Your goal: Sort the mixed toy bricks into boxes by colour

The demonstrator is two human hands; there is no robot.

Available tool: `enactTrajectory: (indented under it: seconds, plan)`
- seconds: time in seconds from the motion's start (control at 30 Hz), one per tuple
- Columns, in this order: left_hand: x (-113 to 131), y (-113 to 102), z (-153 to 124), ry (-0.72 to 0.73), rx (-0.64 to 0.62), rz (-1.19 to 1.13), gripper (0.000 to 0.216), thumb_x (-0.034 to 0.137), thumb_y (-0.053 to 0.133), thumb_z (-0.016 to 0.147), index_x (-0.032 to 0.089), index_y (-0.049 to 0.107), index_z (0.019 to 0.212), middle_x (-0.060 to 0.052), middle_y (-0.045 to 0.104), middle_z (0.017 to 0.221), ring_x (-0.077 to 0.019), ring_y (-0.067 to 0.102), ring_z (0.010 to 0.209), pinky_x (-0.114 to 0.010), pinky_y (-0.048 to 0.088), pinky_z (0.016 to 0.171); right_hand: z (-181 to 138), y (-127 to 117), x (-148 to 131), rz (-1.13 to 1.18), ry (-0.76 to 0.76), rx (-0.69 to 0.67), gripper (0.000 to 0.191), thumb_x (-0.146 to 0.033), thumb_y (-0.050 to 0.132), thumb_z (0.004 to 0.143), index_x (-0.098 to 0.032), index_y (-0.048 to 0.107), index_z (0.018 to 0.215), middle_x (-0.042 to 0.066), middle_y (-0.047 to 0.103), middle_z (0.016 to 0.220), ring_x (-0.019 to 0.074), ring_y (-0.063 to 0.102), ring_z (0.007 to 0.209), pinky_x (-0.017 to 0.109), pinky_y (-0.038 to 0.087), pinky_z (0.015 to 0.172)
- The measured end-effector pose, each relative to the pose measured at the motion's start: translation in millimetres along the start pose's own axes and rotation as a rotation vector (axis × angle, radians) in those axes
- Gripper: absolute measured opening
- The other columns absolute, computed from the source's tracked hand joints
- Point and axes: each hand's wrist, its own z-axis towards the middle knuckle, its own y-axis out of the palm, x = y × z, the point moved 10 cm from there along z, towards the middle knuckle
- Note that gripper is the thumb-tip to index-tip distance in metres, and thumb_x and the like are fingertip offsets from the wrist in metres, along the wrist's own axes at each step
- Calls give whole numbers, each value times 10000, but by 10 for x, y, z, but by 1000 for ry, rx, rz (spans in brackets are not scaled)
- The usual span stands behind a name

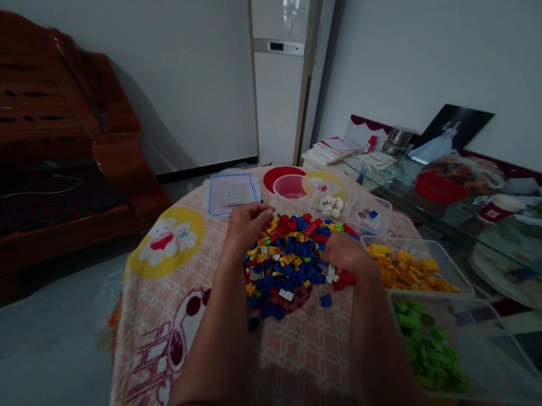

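Left hand (247,227) and right hand (347,253) sit curled on the multicoloured plastic brick pile (289,261); can't tell what either grip holds.

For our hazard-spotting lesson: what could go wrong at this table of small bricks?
1. Left hand and right hand press the pile of small multicoloured plastic bricks; edge pieces could scatter off the cloth-covered table.
2. The clear plastic tub of green bricks sits beside the right forearm; a nudge might tip it.
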Motion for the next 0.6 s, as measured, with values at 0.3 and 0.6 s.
enactTrajectory:
  seconds: [0.3,0.6]
  plan:
    - [70,63,-21,26,-21,1,311,428,721,707,138,754,816,-30,692,642,-127,595,555,-237,461,551,39,-127,273,531,-6,106,251,-154,582,836,-147,753,1020,33,760,752,156,724,671,201,528,584]
    - [-42,233,18,20,-74,16,277,409,713,721,156,759,823,-37,709,664,-141,604,565,-252,482,559,134,-30,462,760,169,143,154,-120,596,823,-118,699,938,9,671,583,143,648,479,202,504,444]
